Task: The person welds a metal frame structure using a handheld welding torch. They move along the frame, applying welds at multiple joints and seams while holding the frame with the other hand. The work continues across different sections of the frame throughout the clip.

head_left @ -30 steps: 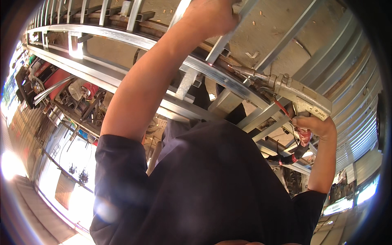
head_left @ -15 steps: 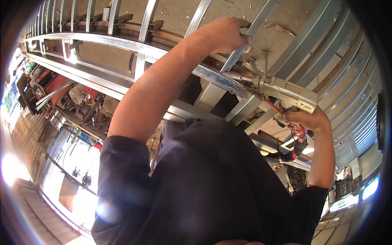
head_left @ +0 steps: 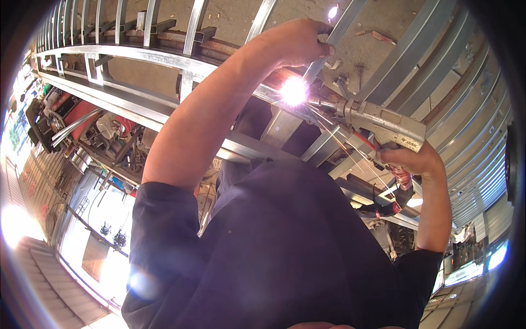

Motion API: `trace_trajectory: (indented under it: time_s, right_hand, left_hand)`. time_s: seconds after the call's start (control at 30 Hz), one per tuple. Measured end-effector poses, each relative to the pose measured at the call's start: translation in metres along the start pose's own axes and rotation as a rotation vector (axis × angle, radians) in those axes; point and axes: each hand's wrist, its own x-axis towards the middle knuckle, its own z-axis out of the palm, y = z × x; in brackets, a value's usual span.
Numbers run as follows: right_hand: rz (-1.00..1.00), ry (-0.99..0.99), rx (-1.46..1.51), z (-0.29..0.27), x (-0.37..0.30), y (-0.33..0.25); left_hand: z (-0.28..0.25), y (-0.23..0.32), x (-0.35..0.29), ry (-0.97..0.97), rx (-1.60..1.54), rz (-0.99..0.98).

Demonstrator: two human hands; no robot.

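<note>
At the foot of the pale metal bar (head_left: 341, 33), where it meets the curved rail (head_left: 159, 56), a white glare (head_left: 293, 91) burns right off the welding gun's nozzle! The right hand (head_left: 408, 159) has its fingers wrapped around the grip of the welding gun (head_left: 386, 123); the left hand (head_left: 307, 44) is half-curled against the bar just above the glare, though how firmly it holds I cannot tell. That's the worry: let those fingers slip and the bar could tilt off line. Bare skin, no glove, that close: a burn or a flinch seems likeliest. Sparks (head_left: 329, 127) streak down past the gun, so the dark shirt (head_left: 285, 236) could catch one, and the glare hides the joint, so the nozzle could wander unseen.
</note>
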Motion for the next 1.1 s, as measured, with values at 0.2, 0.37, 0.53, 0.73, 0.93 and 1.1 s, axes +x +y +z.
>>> trace_trajectory:
  time_s: [0.2, 0.37, 0.53, 0.73, 0.93, 1.1]
  right_hand:
    - [0.007, 0.022, -0.047, -0.001, 0.000, 0.003]
    - [0.005, 0.016, -0.084, -0.007, 0.000, 0.009]
    - [0.028, -0.004, -0.071, -0.008, -0.001, 0.011]
    - [0.020, -0.008, -0.050, -0.010, -0.004, 0.015]
    - [0.013, 0.020, -0.054, -0.011, -0.005, 0.016]
    - [0.026, 0.011, -0.058, -0.014, -0.007, 0.021]
  left_hand:
    - [0.001, -0.001, 0.002, 0.008, -0.041, -0.021]
    - [0.004, -0.003, 0.004, 0.037, -0.029, -0.025]
    - [0.001, 0.002, 0.003, 0.003, -0.061, -0.067]
    - [0.000, 0.004, 0.003, 0.020, 0.010, -0.024]
    - [-0.002, 0.008, -0.002, 0.010, -0.038, -0.066]
    - [-0.005, 0.015, -0.005, -0.016, -0.077, -0.097]
